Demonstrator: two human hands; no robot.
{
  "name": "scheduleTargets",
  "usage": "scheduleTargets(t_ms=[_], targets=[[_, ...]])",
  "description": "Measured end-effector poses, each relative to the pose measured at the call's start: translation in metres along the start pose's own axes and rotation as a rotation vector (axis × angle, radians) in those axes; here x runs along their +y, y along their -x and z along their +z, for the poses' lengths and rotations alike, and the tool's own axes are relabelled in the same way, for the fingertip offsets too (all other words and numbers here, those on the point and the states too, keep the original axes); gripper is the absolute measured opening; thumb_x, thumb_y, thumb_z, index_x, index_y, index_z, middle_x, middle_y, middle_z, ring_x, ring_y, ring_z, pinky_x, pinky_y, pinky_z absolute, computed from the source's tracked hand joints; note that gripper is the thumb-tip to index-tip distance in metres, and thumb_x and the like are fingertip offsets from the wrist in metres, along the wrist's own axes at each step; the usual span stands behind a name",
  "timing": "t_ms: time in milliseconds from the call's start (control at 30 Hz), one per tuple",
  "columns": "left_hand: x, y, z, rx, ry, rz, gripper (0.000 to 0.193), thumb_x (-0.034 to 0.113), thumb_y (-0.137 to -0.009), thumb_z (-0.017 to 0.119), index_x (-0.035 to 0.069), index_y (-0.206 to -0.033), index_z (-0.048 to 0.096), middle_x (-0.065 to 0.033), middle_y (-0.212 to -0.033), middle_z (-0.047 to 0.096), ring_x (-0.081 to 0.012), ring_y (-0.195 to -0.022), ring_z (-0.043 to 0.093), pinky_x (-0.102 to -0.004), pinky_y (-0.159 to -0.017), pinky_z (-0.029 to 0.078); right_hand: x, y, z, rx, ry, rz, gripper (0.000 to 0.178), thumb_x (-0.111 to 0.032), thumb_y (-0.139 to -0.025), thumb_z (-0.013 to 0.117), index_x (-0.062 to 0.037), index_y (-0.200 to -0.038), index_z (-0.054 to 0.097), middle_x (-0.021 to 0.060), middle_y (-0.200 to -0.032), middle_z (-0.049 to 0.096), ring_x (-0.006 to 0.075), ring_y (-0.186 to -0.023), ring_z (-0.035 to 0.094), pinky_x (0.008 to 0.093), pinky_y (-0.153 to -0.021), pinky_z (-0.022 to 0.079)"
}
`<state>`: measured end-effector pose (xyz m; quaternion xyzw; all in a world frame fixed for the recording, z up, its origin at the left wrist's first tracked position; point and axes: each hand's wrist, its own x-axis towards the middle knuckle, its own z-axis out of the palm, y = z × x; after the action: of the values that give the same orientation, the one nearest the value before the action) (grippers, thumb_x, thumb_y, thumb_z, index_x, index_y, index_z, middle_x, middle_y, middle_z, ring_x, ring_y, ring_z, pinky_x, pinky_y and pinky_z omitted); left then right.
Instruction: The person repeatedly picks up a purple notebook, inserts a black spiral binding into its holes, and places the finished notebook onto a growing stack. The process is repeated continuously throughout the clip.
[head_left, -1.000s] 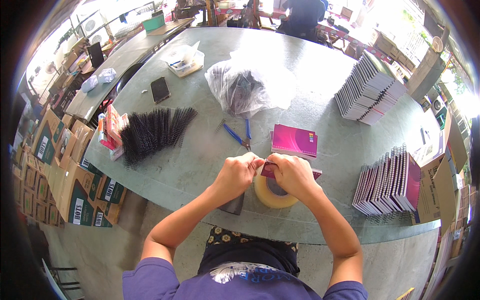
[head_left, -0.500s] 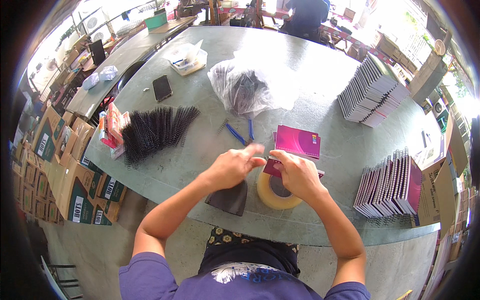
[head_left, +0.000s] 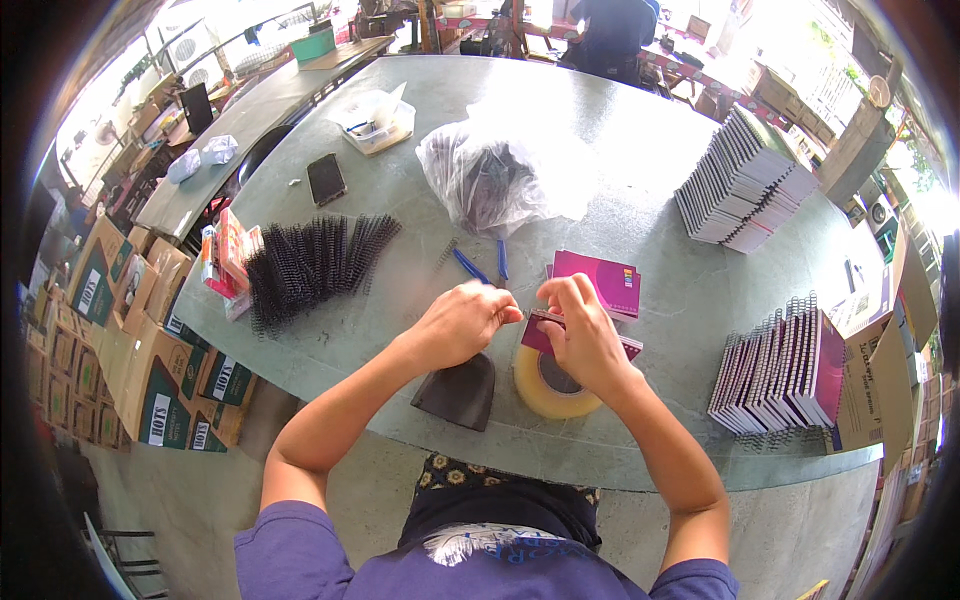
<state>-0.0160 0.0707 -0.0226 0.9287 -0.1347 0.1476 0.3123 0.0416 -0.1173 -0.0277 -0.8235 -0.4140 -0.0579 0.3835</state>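
Maroon notebook (head_left: 536, 333) right of frame centre, overlapping tape roll (head_left: 535, 395) on table (head_left: 680, 310). Right hand (head_left: 588, 335) over notebook, thumb and forefinger apart; contact unclear. Left hand (head_left: 462, 322) just left of it, fingers curled together; cannot tell whether gripping anything.

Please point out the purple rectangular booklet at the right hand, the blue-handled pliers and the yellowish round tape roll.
Purple rectangular booklet (head_left: 536, 334): head view, cover's left part.
Blue-handled pliers (head_left: 468, 264): head view, left handle.
Yellowish round tape roll (head_left: 546, 402): head view, near side.
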Motion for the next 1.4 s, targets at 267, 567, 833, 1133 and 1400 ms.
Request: scheduleTargets(t_ms=[267,567,833,1133,1400], targets=[[-0.015,0.077,0.028,-0.033,-0.264,-0.182,0.029,0.021,-0.075,0.072,0.009,-0.098,0.061,-0.0113,-0.089,0.055,-0.0294,-0.086,0.055,-0.0397,-0.078,0.044,0.057,0.031,-0.051,-0.076,-0.473,0.42,0.028,-0.001,-0.07,0.075,0.0012,-0.096,0.065,0.0113,-0.088,0.068,0.0189,-0.077,0.066,0.0293,-0.071,0.053],[0.061,0.013,-0.037,0.507,-0.168,0.086,0.033,0.004,-0.073,0.071,0.008,-0.105,0.062,-0.0108,-0.091,0.057,-0.0258,-0.085,0.055,-0.0358,-0.076,0.046,0.055,0.055,-0.016,0.23,-0.954,0.397,0.025,0.004,-0.076,0.071,0.0018,-0.1,0.066,0.0077,-0.091,0.069,0.0117,-0.083,0.063,0.0245,-0.076,0.052],[0.055,-0.005,-0.015,0.403,-0.314,0.187,0.03,0.005,-0.071,0.071,0.012,-0.099,0.064,-0.0089,-0.09,0.056,-0.0267,-0.085,0.058,-0.0373,-0.073,0.049,0.065,0.064,-0.008,0.193,-0.812,0.424,0.023,0.0,-0.077,0.072,0.0003,-0.1,0.069,0.0055,-0.092,0.069,0.0106,-0.082,0.063,0.0234,-0.075,0.052],[0.04,-0.006,0.009,0.328,-0.203,0.106,0.03,0.003,-0.068,0.074,0.008,-0.097,0.065,-0.0093,-0.089,0.058,-0.0259,-0.081,0.059,-0.0347,-0.07,0.05,0.061,0.062,0.002,0.245,-0.887,0.326,0.028,0.001,-0.075,0.074,0.0028,-0.102,0.067,0.0059,-0.092,0.068,0.0101,-0.082,0.062,0.0248,-0.076,0.053],[0.044,-0.006,0.007,0.311,-0.172,0.158,0.027,-0.002,-0.069,0.071,0.005,-0.094,0.063,-0.0094,-0.085,0.057,-0.0251,-0.079,0.057,-0.0335,-0.069,0.047,0.052,0.06,0.003,0.275,-0.857,0.302,0.023,0.001,-0.077,0.071,0.0018,-0.1,0.068,0.0085,-0.095,0.07,0.0112,-0.084,0.063,0.0246,-0.076,0.053]])
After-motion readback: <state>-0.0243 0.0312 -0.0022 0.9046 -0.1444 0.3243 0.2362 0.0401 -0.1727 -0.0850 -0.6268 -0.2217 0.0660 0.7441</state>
